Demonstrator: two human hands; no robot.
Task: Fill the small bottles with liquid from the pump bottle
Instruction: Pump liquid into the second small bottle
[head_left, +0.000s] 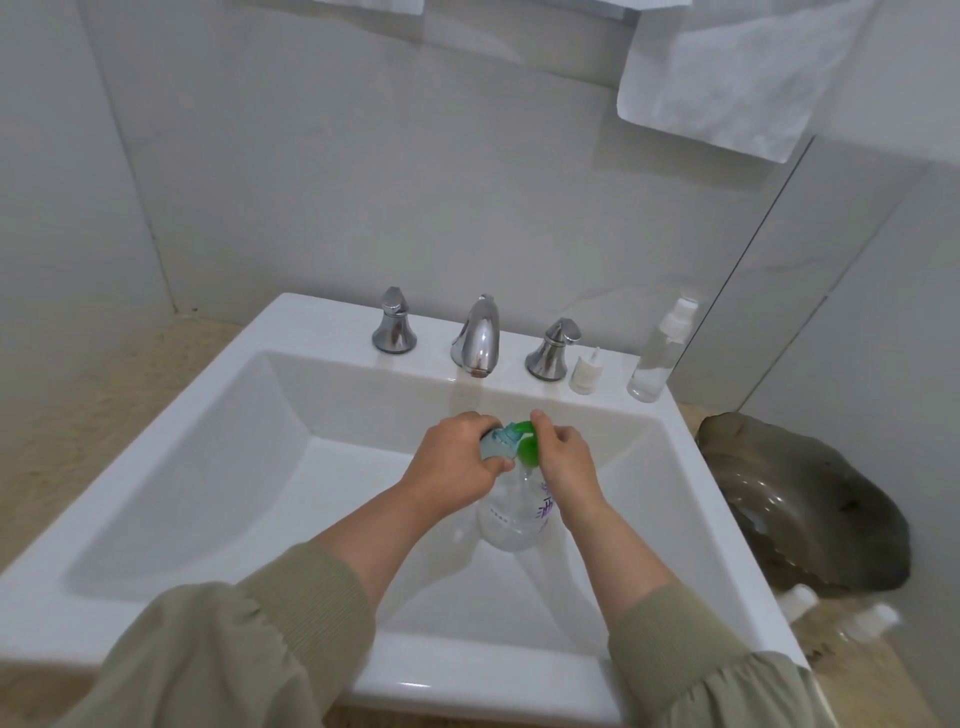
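From the head view, a person in olive green sleeves (234, 639) reaches both hands over a white sink (182, 467). The left hand (452, 460) has its fingers curled round a small pale blue bottle (492, 446), holding it tilted with its mouth against the spout of the green pump head (527, 452). The right hand (563, 460) grips the pump bottle (511, 519) at that pump head, with the thumb lying along the top of the spout and the fingers wrapped at the right side. The pump bottle is clear with a purple print on its right side, and it sits over the middle of the basin, between the two forearms; whether its base touches the basin floor cannot be told. On the far rim stands a chrome tap (480, 338) between a left handle (393, 322) and a right handle (553, 348). Just right of the right handle stands a small white bottle (586, 371), and further right a tall clear spray bottle (657, 353). On the counter right of the sink lies a dark glassy dish (810, 499), and near it, closer in, two blurred white-capped bottles (802, 600). A white towel (727, 78) hangs at the upper right.
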